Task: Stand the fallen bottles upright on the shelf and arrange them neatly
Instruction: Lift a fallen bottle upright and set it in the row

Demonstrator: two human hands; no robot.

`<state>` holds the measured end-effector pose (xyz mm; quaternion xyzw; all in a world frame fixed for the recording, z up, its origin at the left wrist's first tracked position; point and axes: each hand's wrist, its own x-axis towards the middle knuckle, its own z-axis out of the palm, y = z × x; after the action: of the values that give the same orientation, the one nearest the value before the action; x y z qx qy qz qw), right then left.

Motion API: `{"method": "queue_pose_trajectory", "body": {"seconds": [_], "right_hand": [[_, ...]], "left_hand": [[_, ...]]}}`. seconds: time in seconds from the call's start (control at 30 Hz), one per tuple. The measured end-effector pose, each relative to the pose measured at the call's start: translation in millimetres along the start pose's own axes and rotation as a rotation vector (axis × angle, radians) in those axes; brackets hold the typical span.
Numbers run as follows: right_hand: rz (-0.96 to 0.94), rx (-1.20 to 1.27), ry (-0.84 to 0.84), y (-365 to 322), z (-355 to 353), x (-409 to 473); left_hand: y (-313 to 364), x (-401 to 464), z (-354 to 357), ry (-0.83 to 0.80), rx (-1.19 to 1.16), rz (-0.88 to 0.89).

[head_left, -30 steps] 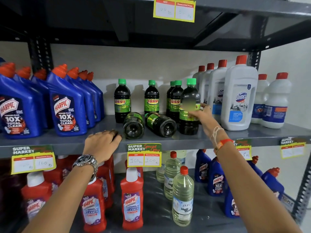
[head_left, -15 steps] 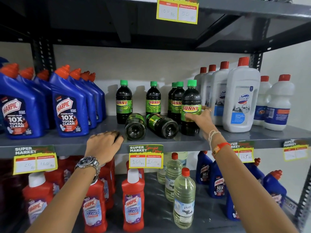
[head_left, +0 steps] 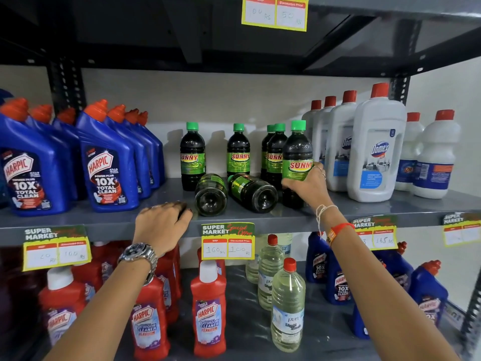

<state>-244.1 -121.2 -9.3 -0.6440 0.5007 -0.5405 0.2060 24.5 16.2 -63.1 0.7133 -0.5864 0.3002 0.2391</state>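
Two fallen bottles lie side by side on the shelf between the hands, bases toward the person and necks pointing back to the wall, so each long axis runs front to back. The left hand rests loosely curled and empty on the shelf's front edge, just left of the nearer fallen one. The right hand is wrapped around an upright bottle, just right of the other

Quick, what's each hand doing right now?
Left hand: holding nothing, resting palm-down on the shelf edge.
Right hand: fingers closed around an upright Sunny bottle.
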Motion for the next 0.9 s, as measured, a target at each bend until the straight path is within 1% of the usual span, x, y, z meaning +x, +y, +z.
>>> {"method": "queue_pose_trajectory", "body": {"seconds": [0.23,0.27,0.3,0.37,0.4,0.43,0.47,0.5,0.53,0.57,0.63,0.67,0.7,0.77,0.8,0.9], "right_hand": [[-0.027,-0.005,-0.011,3.0,-1.3,0.5],[-0.033,-0.034,0.016,1.3,-0.8,-1.8],[-0.053,-0.069,0.082,-2.5,-0.7,-6.1],[-0.176,-0.113,0.283,-15.8,-1.0,-18.9],[-0.291,-0.123,0.383,-24.6,-0.4,-25.5],[-0.414,-0.133,0.449,-33.2,1.6,-29.9],[-0.529,-0.154,0.465,-43.9,3.5,-33.7],[-0.614,-0.194,0.412,-53.5,7.1,-34.7],[-0.669,-0.254,0.296,-62.2,11.7,-33.9],[-0.681,-0.335,0.129,-70.9,16.7,-32.4],[-0.591,-0.544,-0.243,-82.7,29.2,-23.4],[-0.499,-0.652,-0.397,-86.7,35.3,-17.8],[-0.405,-0.732,-0.515,-90.5,40.3,-14.0],[-0.270,-0.787,-0.664,-93.9,49.6,-6.9],[-0.233,-0.780,-0.696,-94.1,54.2,-3.9],[-0.150,-0.827,-0.697,-91.1,66.0,1.1]], "left_hand": [[-1.5,-0.2,1.8,0.018,-0.014,0.002],[-1.5,-0.2,2.0,0.018,-0.020,0.002],[-1.2,-0.2,2.1,0.017,-0.023,0.002],[-0.8,0.0,2.8,0.020,-0.025,0.000],[-0.8,0.3,3.4,0.024,-0.025,0.001],[-0.9,0.5,3.7,0.030,-0.023,0.006],[-1.0,0.6,3.9,0.032,-0.024,0.011],[-1.0,0.6,3.6,0.032,-0.027,0.011],[-1.4,0.5,3.7,0.030,-0.032,0.005],[-1.5,0.5,3.2,0.027,-0.036,-0.001],[-0.7,0.3,1.7,0.015,-0.045,-0.007],[-0.2,0.2,0.9,0.010,-0.051,-0.010],[0.5,0.2,-0.1,0.008,-0.052,-0.011],[1.3,-0.2,-1.3,0.009,-0.043,-0.016],[1.3,-0.4,-1.2,0.010,-0.038,-0.021],[0.5,-0.8,0.0,0.019,-0.035,-0.027]]}}
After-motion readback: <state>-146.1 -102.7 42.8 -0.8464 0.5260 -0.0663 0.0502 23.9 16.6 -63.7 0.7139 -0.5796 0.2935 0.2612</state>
